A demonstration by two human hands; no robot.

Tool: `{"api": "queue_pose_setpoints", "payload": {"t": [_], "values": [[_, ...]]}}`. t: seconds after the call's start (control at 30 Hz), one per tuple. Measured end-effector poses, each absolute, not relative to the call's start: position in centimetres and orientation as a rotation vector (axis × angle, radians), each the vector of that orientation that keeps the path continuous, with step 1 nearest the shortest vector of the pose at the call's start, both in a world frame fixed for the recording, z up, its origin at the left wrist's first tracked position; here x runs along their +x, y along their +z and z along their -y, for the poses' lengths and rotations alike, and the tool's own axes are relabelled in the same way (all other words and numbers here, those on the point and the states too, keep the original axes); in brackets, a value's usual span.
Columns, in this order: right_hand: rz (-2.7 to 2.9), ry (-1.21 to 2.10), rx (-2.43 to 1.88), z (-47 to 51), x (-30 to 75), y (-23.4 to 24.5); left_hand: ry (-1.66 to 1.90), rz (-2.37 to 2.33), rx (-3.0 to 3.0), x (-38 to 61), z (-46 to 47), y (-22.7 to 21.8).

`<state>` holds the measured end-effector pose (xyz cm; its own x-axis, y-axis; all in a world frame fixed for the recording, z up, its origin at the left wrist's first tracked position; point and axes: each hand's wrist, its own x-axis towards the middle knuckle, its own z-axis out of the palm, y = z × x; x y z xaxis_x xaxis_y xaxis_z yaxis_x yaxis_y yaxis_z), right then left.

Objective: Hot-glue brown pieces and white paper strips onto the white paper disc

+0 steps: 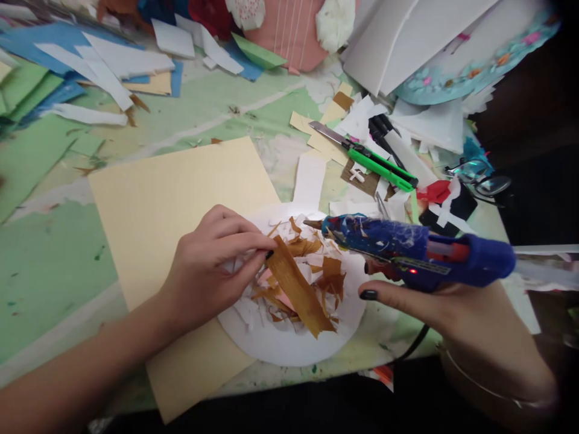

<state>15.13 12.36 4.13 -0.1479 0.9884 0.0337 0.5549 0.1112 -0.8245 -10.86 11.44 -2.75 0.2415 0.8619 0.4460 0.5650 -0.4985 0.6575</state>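
Note:
Between the thumb and fingers of my left hand [217, 259] is one end of a brown paper strip [301, 292]. The strip slants down over a heap of torn brown, white and pink paper scraps [332, 277] on a white round disc [289, 352]. My right hand [452, 307] is wrapped around a blue glue gun [384, 238], whose red light is lit. The gun's nozzle points left, above the scraps and a little apart from the strip's upper end. Most of my right fingers are hidden behind the gun.
A cream paper sheet [190, 187] lies partly under the disc. Beyond the gun are a green utility knife [380, 169] with its blade out, black pens [386, 138] and glasses [482, 181]. Paper offcuts [131, 63] cover the back left; a black cord [411, 343] hangs below my right hand.

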Motion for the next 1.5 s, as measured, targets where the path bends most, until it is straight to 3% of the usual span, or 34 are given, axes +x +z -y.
{"api": "queue_pose_setpoints", "payload": {"t": [0.67, 1.5], "values": [[1.995, 0.443, -1.491, -6.7, 13.7, -0.5, 1.18, -1.326, 2.362, -10.5, -11.6, -3.0], [1.913, 0.275, -1.532, -6.1, 13.6, -2.3, 1.137, -1.193, 2.634, -10.1, -10.8, -3.0]]}}
